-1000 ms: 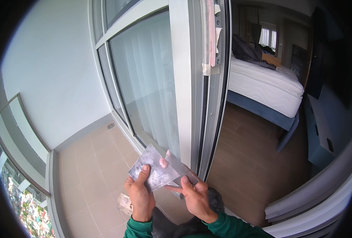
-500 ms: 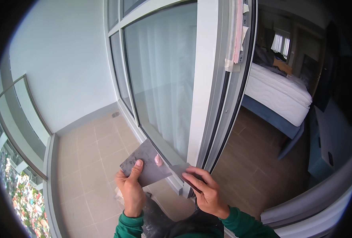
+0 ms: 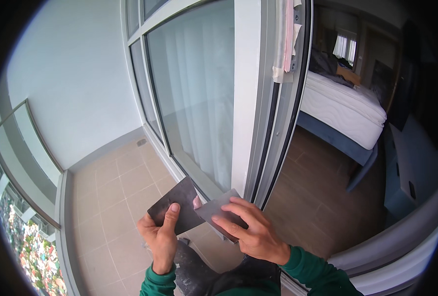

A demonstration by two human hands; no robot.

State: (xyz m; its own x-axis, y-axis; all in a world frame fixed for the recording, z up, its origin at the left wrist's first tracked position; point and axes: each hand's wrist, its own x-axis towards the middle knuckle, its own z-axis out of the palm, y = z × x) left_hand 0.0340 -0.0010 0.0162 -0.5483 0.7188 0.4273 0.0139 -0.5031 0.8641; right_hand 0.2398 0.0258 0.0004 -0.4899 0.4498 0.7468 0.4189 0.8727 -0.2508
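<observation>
A dark grey, flat metal filler plate [image 3: 181,191] is gripped by my left hand [image 3: 161,236], thumb on top and fingers underneath. Near the plate's right edge sits a small lump of pink putty [image 3: 197,202]. My right hand [image 3: 259,236] holds a lighter grey, thin putty scraper [image 3: 218,206], fingers spread over its upper face and the thumb hidden. The scraper's left edge overlaps the plate beside the pink lump; whether the two sheets press together there is hard to tell. Both sheets are held in front of the door frame's lower end.
A white-framed glass door [image 3: 194,98] stands ahead, with tape and pink filler [image 3: 284,44] on its upright frame. Left lie the tiled balcony floor [image 3: 110,207] and a glass railing [image 3: 31,143]. Inside on the right are a bed [image 3: 345,108] and a blue cabinet [image 3: 411,172].
The scraper has turned to show more of its broad face, and my right hand has shifted slightly left with it. Less of the pink lump shows. The plate has tilted a little.
</observation>
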